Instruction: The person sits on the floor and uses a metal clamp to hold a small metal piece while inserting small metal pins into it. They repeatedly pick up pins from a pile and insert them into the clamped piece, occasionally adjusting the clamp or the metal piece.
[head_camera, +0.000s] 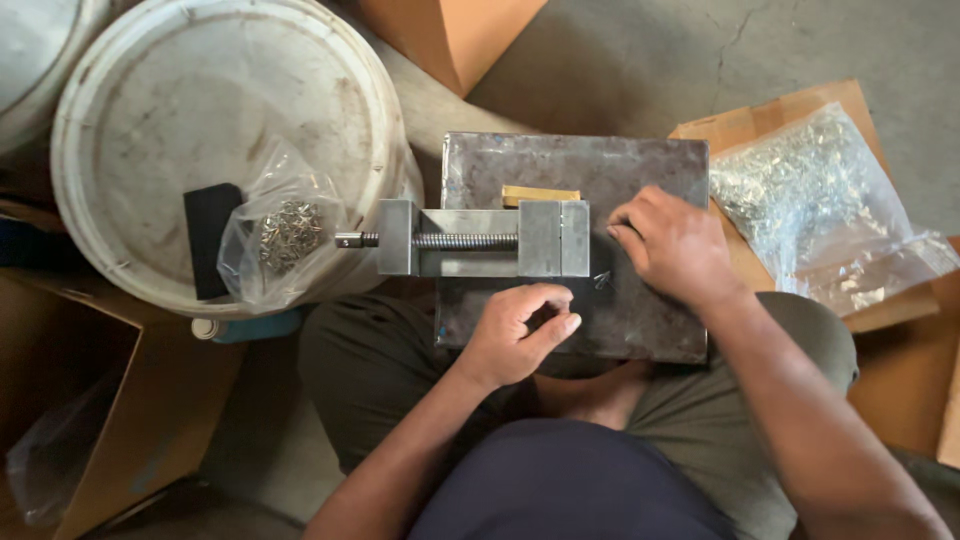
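Nearest to the camera, the left hand (515, 335) has thumb and forefinger curled together, pinching something too small to identify, just below the small steel vise (480, 238). Right hand (675, 245) rests with fingers together on the grey metal plate (640, 165), fingertips beside the vise jaw. One tiny metal piece (601, 281) lies between both hands.
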